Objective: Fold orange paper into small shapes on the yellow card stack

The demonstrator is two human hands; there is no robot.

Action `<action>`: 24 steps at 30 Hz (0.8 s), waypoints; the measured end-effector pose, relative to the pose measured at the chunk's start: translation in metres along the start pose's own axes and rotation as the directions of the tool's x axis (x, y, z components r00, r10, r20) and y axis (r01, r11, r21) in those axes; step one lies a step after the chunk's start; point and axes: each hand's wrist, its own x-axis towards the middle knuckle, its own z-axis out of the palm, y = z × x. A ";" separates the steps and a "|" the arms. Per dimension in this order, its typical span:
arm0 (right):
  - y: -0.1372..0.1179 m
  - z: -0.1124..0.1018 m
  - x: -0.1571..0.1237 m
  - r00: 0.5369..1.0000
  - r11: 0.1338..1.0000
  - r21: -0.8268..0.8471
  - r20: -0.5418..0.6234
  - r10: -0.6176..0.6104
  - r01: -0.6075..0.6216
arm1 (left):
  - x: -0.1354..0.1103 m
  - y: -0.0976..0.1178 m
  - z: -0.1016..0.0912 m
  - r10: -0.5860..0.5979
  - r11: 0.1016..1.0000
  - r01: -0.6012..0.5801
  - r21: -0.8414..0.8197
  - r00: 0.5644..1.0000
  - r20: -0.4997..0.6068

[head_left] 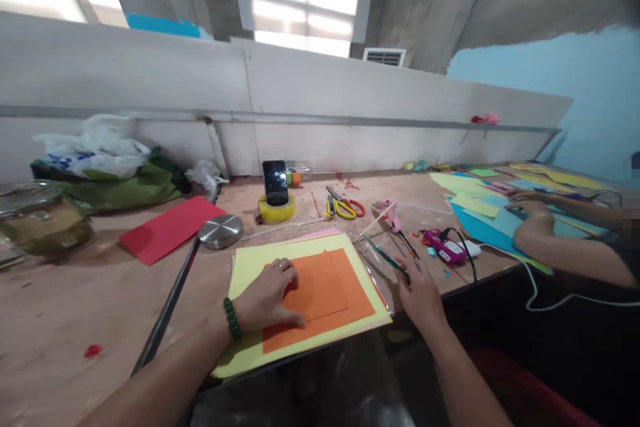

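Observation:
My left hand [270, 293], with a green bead bracelet at the wrist, rests on an orange paper sheet [340, 287]. Its thumb is spread apart from the curled fingers, and it holds nothing. The orange sheet lies on a stack of larger pale yellow sheets [245, 267] at the table's front edge. Right of the stack, my right hand [420, 293] has its fingers closed on a slim tool with a dark green handle [387, 257]. The tool's far end points up and left; its exact kind cannot be made out.
Behind lie yellow-handled scissors [345, 209], a phone [276, 181] on a tape roll [278, 211] and a pink glue gun [393, 217]. A purple device [445, 247] sits right, near another person's arms [555, 240] over coloured papers. Red paper [173, 230] and a metal disc [221, 231] are left.

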 end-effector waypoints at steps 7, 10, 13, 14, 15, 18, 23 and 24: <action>0.009 0.019 -0.003 0.997 0.998 -0.049 0.058 -0.043 0.046 | -0.007 0.000 -0.008 -0.129 0.957 0.145 -0.252 0.988 0.082; 0.013 0.020 -0.002 0.996 0.997 0.013 0.037 -0.075 0.075 | -0.009 -0.003 -0.011 -0.155 0.936 0.180 -0.302 0.982 0.106; 0.015 0.021 -0.002 0.997 0.993 0.090 -0.027 -0.075 0.077 | -0.009 -0.012 -0.012 -0.170 0.909 0.194 -0.369 0.981 0.098; 0.015 0.020 -0.002 0.997 0.991 0.112 -0.047 -0.067 0.072 | -0.009 -0.015 -0.013 -0.170 0.895 0.185 -0.405 0.983 0.073; 0.016 0.020 -0.003 0.997 0.989 0.131 -0.061 -0.055 0.062 | -0.008 -0.018 -0.015 -0.172 0.876 0.173 -0.450 0.984 0.043; 0.013 0.013 -0.002 0.996 0.980 0.195 -0.084 -0.016 0.032 | -0.007 -0.027 -0.022 -0.237 0.790 0.159 -0.592 0.970 -0.056; -0.021 -0.011 0.017 0.976 0.907 0.378 0.030 -0.215 0.188 | -0.009 -0.052 -0.035 -0.440 0.791 0.268 -0.550 0.874 -0.207; -0.033 -0.015 0.023 0.942 0.876 0.421 0.125 -0.311 0.234 | -0.010 -0.058 -0.037 -0.469 0.802 0.305 -0.514 0.854 -0.224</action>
